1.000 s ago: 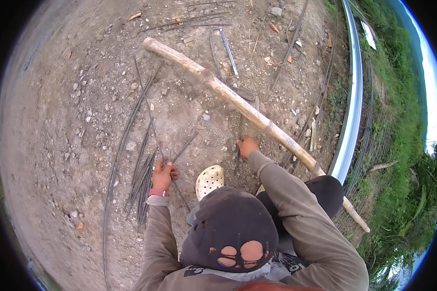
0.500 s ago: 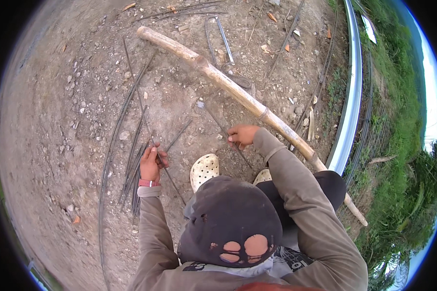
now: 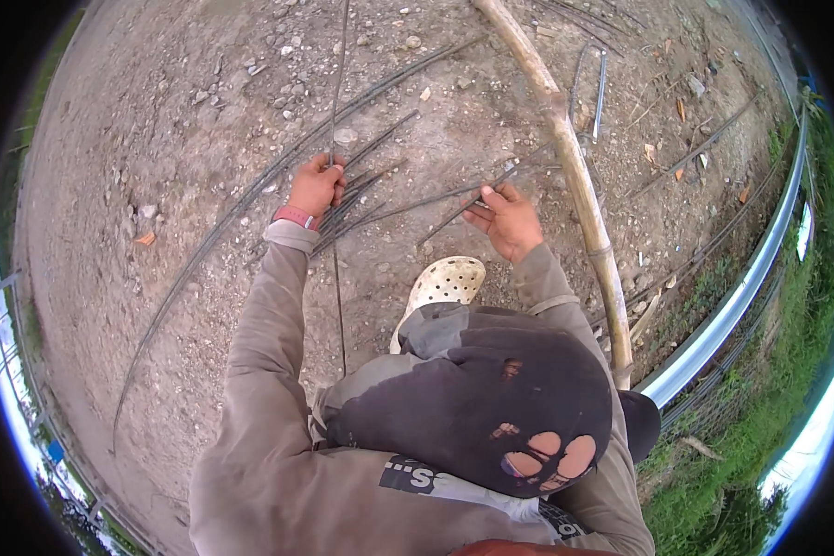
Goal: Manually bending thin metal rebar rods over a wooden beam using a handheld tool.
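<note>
My left hand [image 3: 316, 188], with a red band at the wrist, is closed around a long thin steel rod [image 3: 339, 287]. That rod runs from the far edge of the view back toward my body. Pinched between thumb and fingers of my right hand [image 3: 511, 225] is a shorter dark rod [image 3: 449, 221], slanting up and away to the right. Under and beside the left hand lies a bundle of short cut rods [image 3: 347, 221] on the dirt. A white clog [image 3: 449, 281] on my foot shows just nearer than the right hand.
A bamboo pole [image 3: 579, 176] lies along the right, close to my right forearm. Beyond it is a hacksaw [image 3: 600, 97]. Long bent rods [image 3: 222, 222] curve across the stony ground at left. A shiny metal channel [image 3: 737, 320] borders the grass at right.
The view has swung, so the ground things appear turned and shifted. My left hand stays on the long rod, now pointing straighter away. My right hand keeps its rod, its palm turned up more.
</note>
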`<state>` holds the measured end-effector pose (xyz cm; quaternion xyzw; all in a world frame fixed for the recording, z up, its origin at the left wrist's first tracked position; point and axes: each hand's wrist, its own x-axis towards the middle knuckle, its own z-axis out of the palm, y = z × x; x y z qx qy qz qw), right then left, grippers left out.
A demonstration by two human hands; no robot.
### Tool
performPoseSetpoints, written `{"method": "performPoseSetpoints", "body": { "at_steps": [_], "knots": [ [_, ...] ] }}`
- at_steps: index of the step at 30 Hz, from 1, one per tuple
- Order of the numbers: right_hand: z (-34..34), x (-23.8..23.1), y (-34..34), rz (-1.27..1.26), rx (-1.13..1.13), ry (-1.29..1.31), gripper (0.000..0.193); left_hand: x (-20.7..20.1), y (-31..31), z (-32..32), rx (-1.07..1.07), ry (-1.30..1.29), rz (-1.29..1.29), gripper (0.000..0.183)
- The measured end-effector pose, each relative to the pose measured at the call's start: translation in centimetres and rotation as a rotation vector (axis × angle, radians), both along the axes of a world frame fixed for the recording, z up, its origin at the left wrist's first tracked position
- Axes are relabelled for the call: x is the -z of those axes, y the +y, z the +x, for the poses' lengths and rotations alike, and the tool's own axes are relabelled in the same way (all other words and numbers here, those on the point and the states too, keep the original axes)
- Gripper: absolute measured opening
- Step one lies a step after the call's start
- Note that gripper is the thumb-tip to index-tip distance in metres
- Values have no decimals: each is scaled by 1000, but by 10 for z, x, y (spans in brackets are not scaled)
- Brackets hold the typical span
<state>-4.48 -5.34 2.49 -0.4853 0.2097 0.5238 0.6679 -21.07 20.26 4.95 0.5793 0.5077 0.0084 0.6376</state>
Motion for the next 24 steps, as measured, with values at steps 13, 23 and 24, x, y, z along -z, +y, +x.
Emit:
{"method": "performPoseSetpoints", "body": {
  "at_steps": [13, 23, 24],
  "knots": [
    [-80, 44, 42, -36, -112, 86, 10, 3, -16, 0, 706, 365, 938, 27],
    [-62, 39, 20, -33, -230, 10, 14, 35, -36, 17, 907, 427, 751, 24],
    [-60, 37, 21, -6, -272, -20, 14, 32, -33, 23, 831, 395, 675, 22]
  ]
}}
